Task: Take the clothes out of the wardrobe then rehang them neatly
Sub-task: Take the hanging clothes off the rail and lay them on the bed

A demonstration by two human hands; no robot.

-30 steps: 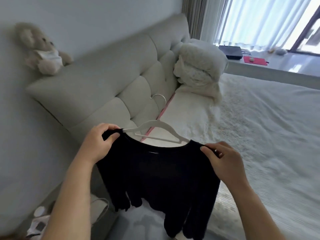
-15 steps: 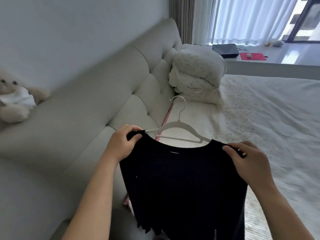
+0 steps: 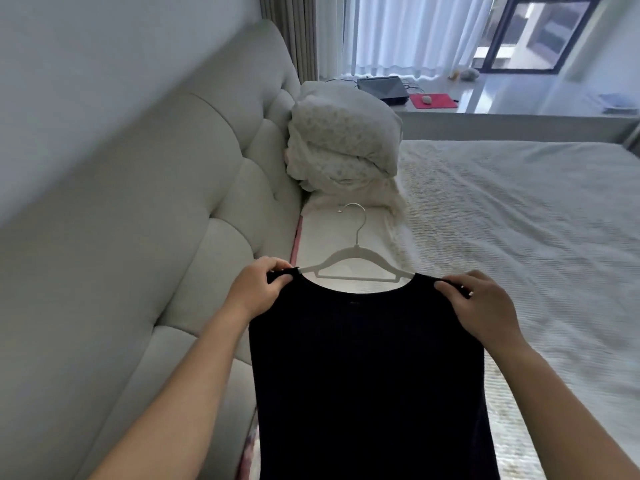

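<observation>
A black top (image 3: 367, 368) hangs on a white hanger (image 3: 353, 263) whose metal hook points away from me, over the bed. My left hand (image 3: 258, 287) grips the top's left shoulder together with the hanger's end. My right hand (image 3: 479, 308) pinches the right shoulder the same way. The garment hangs flat and straight between my hands, its lower part running out of the frame. No wardrobe is in view.
A padded grey headboard (image 3: 173, 244) runs along the left. A white bed (image 3: 519, 220) lies ahead and to the right, with rolled bedding (image 3: 343, 143) against the headboard. Beyond it a window ledge (image 3: 519, 116) carries a dark device and a red mat.
The view has swung right and the teddy bear has left the frame. The top and hanger have moved to the middle, and the hanger's hook now stands straight ahead of me.
</observation>
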